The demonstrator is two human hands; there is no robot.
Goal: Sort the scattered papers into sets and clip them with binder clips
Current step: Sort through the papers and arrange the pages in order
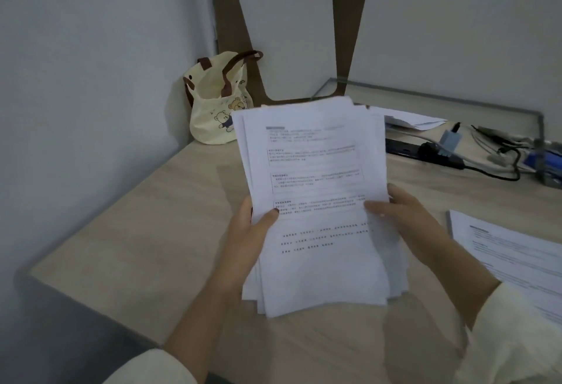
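Observation:
A loose stack of printed white papers (316,177) is held up above the light wooden desk (146,231), its sheets fanned unevenly. My left hand (248,234) grips the stack's left edge, thumb lying across the top sheet. At the right edge my right hand (407,225) holds it too, thumb on top and fingers behind. Another set of printed sheets (511,259) lies flat on the desk at the right. No binder clip is visible.
A cream tote bag (217,104) with bear prints and brown handles stands in the back left corner. A black power strip (425,149) with plugs and cables lies at the back right, beside more paper (410,119) and a glass panel edge.

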